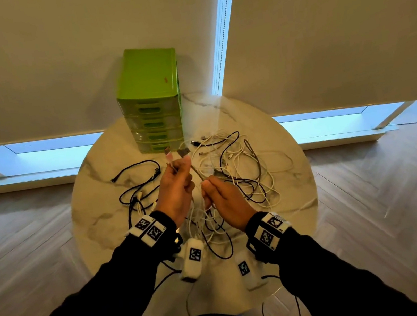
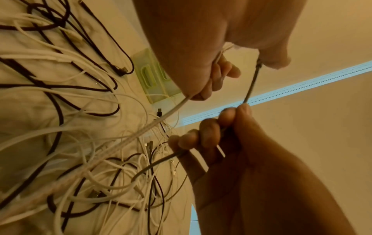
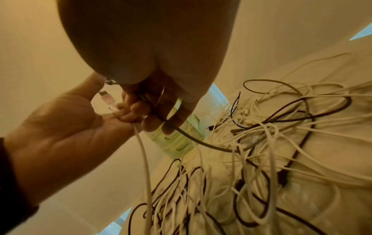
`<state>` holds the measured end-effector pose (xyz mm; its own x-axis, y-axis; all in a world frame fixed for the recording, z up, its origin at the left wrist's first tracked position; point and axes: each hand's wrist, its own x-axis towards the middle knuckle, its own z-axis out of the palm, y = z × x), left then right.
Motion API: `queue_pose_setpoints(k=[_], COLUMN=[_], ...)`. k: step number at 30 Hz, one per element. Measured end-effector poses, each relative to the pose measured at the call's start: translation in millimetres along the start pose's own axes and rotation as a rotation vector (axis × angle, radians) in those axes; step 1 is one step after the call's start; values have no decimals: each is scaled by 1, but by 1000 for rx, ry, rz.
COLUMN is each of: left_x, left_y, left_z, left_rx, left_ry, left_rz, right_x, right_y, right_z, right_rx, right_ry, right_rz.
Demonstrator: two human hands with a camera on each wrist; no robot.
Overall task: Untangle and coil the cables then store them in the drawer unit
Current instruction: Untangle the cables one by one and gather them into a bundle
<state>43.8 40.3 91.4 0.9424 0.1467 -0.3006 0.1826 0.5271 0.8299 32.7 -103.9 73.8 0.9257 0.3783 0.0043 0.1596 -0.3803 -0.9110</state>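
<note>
A tangle of white and black cables lies on the round marble table. Above it, my left hand holds two cable ends: a white cable with a pinkish USB plug, and a grey cable with a metal USB plug. My right hand, just right of the left hand, grips the same grey cable lower down, and it trails from there into the pile. The green drawer unit stands at the table's far edge with its drawers closed.
A separate black cable sprawls on the table's left side. Two white tagged devices hang on leads below my wrists. Roller blinds and a bead chain are behind the table, and wooden floor surrounds it.
</note>
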Motion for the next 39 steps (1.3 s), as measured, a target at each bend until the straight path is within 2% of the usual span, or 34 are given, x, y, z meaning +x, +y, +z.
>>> queue_pose_setpoints(k=[5,9,12,15,19,22,24,26,29,31,35,39], left_x=[-3,2,8,13,26,30,25,16,2,-1,0,0], left_y=[-7,-11,1,24,64,84,81,66,34,15,1,7], left_z=[4,0,-2,-4,-15,-22,-23,-22,-22,-22,-14,3], left_rx=[104,220,139,17,-86,-19,147,366,593,655,516,87], left_ry=[-4,-2,55,51,86,100,85,56,-23,-80,-48,-63], left_rz=[-23,33,66,76,173,196,152,69,-75,-129,-173,-155], right_x=[1,4,3,-4,-17,-14,-6,4,15,19,15,8], right_y=[-4,6,16,40,61,68,67,57,28,17,9,9], right_z=[3,2,-2,-7,-19,-34,-39,-37,-32,-26,-12,-9], right_rx=[-38,4,-54,-192,-418,-440,-482,-416,-368,-377,-390,-390], right_ry=[-71,-120,-195,-262,-371,-298,-170,-63,33,37,-41,-174], right_rz=[-19,43,90,143,222,304,234,164,74,-11,-124,-58])
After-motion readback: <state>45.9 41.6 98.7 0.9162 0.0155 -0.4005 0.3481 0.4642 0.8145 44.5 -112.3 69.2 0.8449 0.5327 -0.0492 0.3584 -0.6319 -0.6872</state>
